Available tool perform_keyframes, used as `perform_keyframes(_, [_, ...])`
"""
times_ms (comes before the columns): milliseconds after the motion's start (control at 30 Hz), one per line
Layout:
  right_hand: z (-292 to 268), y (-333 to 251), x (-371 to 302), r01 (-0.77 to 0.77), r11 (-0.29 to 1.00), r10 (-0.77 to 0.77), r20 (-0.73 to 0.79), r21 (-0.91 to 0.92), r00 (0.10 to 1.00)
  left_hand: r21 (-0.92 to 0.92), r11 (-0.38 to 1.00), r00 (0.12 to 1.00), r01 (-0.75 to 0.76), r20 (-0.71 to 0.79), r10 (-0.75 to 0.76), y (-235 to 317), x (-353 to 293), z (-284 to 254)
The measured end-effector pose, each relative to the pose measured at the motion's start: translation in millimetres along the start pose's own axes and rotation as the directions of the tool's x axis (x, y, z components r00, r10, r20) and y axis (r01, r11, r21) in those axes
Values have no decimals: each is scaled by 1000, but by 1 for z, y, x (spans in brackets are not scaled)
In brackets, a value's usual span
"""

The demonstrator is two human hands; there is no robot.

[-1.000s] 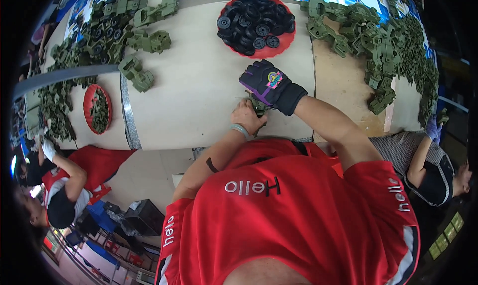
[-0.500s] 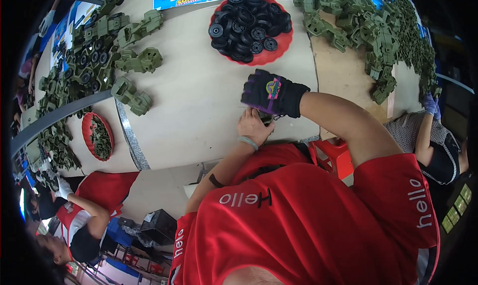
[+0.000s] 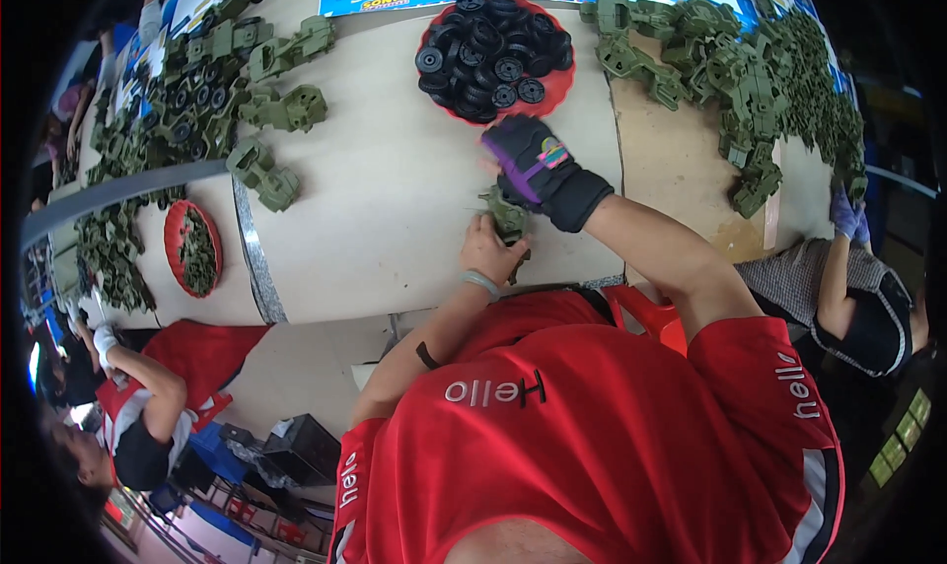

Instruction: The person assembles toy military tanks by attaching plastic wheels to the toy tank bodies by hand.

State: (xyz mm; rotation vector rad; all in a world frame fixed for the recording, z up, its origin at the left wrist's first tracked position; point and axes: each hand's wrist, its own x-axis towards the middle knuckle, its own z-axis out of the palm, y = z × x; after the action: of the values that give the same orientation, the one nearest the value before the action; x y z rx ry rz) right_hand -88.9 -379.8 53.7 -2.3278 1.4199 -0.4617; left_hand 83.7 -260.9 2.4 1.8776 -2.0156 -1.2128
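Observation:
My bare left hand (image 3: pixel 490 251) is closed around a dark green toy vehicle body (image 3: pixel 506 212) on the table in front of me. My right hand (image 3: pixel 528 165), in a black and purple fingerless glove, is just beyond that body, over its far end. Its fingertips are blurred and partly hidden beneath the glove, so what they hold, if anything, does not show. Just past the glove is a red scalloped dish (image 3: pixel 564 89) heaped with black toy wheels (image 3: pixel 483 56).
Green vehicle bodies (image 3: pixel 725 61) pile up at far right. At left lie more vehicles (image 3: pixel 202 96), several with wheels, and a red dish (image 3: pixel 173 263) of small green parts. A grey metal bar (image 3: pixel 128 189) crosses the left side. Co-workers sit at both sides.
My right hand has lifted off the vehicle body and moved away from me toward the wheel dish, uncovering more of the body. My left hand stays around it, shifted slightly.

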Motion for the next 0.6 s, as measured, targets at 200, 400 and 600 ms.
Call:
perform_keyframes(200, [-39, 47, 25, -302, 933, 260, -216, -195, 941, -776, 537, 936, 331, 197, -293, -21, -11, 27])
perform_keyframes(400, [-35, 74, 32, -231, 914, 199, -129, -332, 972, -685, 418, 797, 597, 448, -405, -14, -39, -5])
perform_keyframes(600, [-57, 64, -24, -289, 867, 356, -99, 405, 929, -58, 983, 869, -173, -479, 125, -10, -36, -70])
